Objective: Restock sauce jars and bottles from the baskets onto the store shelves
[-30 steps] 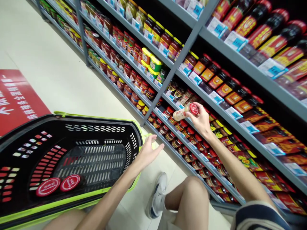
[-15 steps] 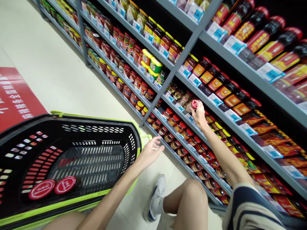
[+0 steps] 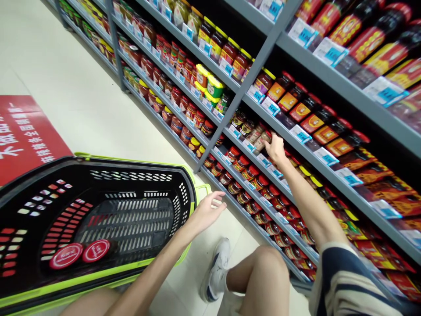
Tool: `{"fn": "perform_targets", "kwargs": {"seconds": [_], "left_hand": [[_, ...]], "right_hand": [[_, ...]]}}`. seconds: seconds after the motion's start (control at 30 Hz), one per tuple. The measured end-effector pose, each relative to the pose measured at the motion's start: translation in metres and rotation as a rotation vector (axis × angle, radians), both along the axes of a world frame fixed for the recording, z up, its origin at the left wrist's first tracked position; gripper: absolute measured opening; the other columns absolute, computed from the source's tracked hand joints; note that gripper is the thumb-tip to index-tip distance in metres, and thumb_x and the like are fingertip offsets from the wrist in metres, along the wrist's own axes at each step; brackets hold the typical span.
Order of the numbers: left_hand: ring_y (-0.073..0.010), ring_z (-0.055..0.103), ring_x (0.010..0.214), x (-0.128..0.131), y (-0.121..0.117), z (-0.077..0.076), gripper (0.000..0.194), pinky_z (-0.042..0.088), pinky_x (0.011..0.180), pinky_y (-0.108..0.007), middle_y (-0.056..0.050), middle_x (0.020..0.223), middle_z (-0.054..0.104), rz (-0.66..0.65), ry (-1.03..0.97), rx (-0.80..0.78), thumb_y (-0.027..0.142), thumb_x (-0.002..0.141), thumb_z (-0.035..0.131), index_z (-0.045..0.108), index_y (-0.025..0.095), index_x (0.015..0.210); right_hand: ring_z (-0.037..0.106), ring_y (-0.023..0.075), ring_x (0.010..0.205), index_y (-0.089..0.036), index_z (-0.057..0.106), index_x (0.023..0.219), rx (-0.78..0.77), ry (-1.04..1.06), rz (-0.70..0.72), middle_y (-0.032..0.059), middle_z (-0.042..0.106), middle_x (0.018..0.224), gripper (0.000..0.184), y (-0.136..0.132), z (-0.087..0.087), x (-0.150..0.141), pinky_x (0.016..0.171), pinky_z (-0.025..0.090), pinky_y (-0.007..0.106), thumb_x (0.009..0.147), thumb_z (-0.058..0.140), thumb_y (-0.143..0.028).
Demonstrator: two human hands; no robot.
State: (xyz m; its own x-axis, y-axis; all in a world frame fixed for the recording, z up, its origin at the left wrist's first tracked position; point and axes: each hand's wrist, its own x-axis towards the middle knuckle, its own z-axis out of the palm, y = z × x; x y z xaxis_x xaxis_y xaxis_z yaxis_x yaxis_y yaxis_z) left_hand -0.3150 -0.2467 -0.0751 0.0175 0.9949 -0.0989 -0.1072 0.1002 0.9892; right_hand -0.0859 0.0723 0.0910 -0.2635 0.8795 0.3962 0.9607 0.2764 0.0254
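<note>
On the shelf to the right, my right hand (image 3: pixel 275 149) is closed around the upper part of a glass jar (image 3: pixel 262 140) with a pale label. The jar stands in its row, and my fingers partly hide its lid. A similar jar (image 3: pixel 255 133) is just left of it. My left hand (image 3: pixel 209 210) hangs in the air near the basket's right end, fingers loosely stretched, holding nothing. Below and left of it sits a black shopping basket (image 3: pixel 131 175) with lime-green trim. Two jars with red lids (image 3: pixel 96 250) lie in its near left part.
Grey shelving (image 3: pixel 245 94) runs diagonally across the right, packed with sauce jars and price tags. Above my right hand, a shelf edge (image 3: pixel 296 131) overhangs. My knee (image 3: pixel 271 267) and shoe (image 3: pixel 215 272) are close below. A red floor sign (image 3: pixel 26 131) lies left.
The jar under my right hand showed its red lid tilted towards me; now it stands back in the row. The view has shifted slightly, and my left hand stays open.
</note>
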Motion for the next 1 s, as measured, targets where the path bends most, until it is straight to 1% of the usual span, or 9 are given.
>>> {"fn": "perform_targets", "kwargs": {"seconds": [0.3, 0.43, 0.57, 0.7, 0.77, 0.8, 0.83, 0.9, 1.0], "left_hand": [[-0.0257, 0.068, 0.101, 0.002, 0.000, -0.002, 0.047, 0.056, 0.077, -0.033, -0.016, 0.124, 0.074, -0.019, -0.026, -0.045, 0.039, 0.090, 0.073, 0.075, 0.020, 0.133], [-0.0243, 0.068, 0.101, 0.005, 0.003, -0.009, 0.044, 0.057, 0.078, -0.032, -0.014, 0.123, 0.075, -0.017, -0.040, -0.043, 0.039, 0.086, 0.076, 0.077, 0.021, 0.126], [-0.0242, 0.070, 0.094, 0.003, 0.009, -0.017, 0.041, 0.060, 0.077, -0.034, -0.013, 0.116, 0.077, 0.009, -0.020, -0.044, 0.039, 0.084, 0.078, 0.078, 0.020, 0.120], [-0.0260, 0.074, 0.091, -0.003, -0.003, -0.021, 0.033, 0.062, 0.085, -0.040, -0.012, 0.107, 0.080, 0.022, 0.132, -0.002, 0.037, 0.091, 0.070, 0.077, 0.020, 0.118], [-0.0302, 0.076, 0.097, -0.004, -0.015, -0.020, 0.033, 0.061, 0.094, -0.045, -0.015, 0.108, 0.081, 0.009, 0.301, 0.011, 0.032, 0.092, 0.067, 0.077, 0.017, 0.120], [-0.0335, 0.077, 0.103, -0.004, -0.020, -0.019, 0.033, 0.060, 0.097, -0.047, -0.018, 0.110, 0.081, -0.029, 0.410, 0.022, 0.031, 0.093, 0.067, 0.077, 0.016, 0.120], [-0.0363, 0.077, 0.108, -0.005, -0.022, -0.018, 0.031, 0.060, 0.099, -0.049, -0.020, 0.113, 0.081, -0.080, 0.513, 0.015, 0.031, 0.093, 0.067, 0.079, 0.015, 0.117], [-0.0377, 0.078, 0.111, -0.014, -0.020, -0.018, 0.026, 0.059, 0.097, -0.048, -0.023, 0.111, 0.082, -0.151, 0.659, -0.063, 0.031, 0.095, 0.065, 0.081, 0.016, 0.108], [-0.0395, 0.077, 0.116, -0.057, -0.015, -0.021, 0.022, 0.057, 0.099, -0.047, -0.026, 0.111, 0.081, -0.072, 0.762, -0.294, 0.031, 0.093, 0.072, 0.083, 0.015, 0.101]], "right_hand": [[0.058, 0.0279, 0.142, -0.012, 0.047, 0.164, 0.115, 0.055, 0.192, 0.0231, 0.062, 0.154, 0.061, -0.002, -0.014, -0.002, 0.126, 0.042, 0.042, 0.109, 0.053, -0.036], [0.059, 0.0303, 0.141, -0.010, 0.047, 0.163, 0.122, 0.075, 0.089, 0.0249, 0.062, 0.153, 0.061, -0.002, -0.016, -0.004, 0.124, 0.043, 0.045, 0.110, 0.051, -0.039], [0.062, 0.0319, 0.137, -0.003, 0.043, 0.163, 0.055, 0.050, 0.011, 0.0285, 0.065, 0.148, 0.064, -0.003, -0.004, -0.003, 0.121, 0.046, 0.044, 0.110, 0.053, -0.039], [0.058, 0.0399, 0.142, 0.003, 0.040, 0.162, 0.042, -0.045, -0.010, 0.0377, 0.058, 0.148, 0.072, -0.037, -0.002, -0.011, 0.119, 0.045, 0.053, 0.112, 0.052, -0.047], [0.041, 0.0466, 0.157, -0.004, 0.026, 0.172, 0.191, -0.037, 0.056, 0.0393, 0.040, 0.165, 0.083, -0.068, -0.020, -0.025, 0.124, 0.038, 0.068, 0.111, 0.052, -0.054], [0.025, 0.0417, 0.169, -0.013, 0.018, 0.177, 0.224, 0.004, 0.160, 0.0311, 0.025, 0.178, 0.083, -0.087, -0.035, -0.034, 0.131, 0.032, 0.068, 0.111, 0.047, -0.056], [0.021, 0.0347, 0.172, -0.023, 0.020, 0.177, 0.230, 0.071, 0.262, 0.0228, 0.024, 0.181, 0.076, -0.108, -0.053, -0.044, 0.136, 0.029, 0.061, 0.112, 0.040, -0.056], [0.043, 0.0305, 0.161, -0.036, 0.037, 0.171, 0.128, 0.202, 0.477, 0.0173, 0.048, 0.167, 0.063, -0.153, -0.096, -0.069, 0.135, 0.038, 0.051, 0.110, 0.042, -0.054], [0.060, 0.0351, 0.146, -0.037, 0.059, 0.155, -0.237, 0.271, 0.811, 0.0142, 0.062, 0.153, 0.049, -0.217, -0.164, -0.115, 0.129, 0.049, 0.059, 0.108, 0.048, -0.044]]}}
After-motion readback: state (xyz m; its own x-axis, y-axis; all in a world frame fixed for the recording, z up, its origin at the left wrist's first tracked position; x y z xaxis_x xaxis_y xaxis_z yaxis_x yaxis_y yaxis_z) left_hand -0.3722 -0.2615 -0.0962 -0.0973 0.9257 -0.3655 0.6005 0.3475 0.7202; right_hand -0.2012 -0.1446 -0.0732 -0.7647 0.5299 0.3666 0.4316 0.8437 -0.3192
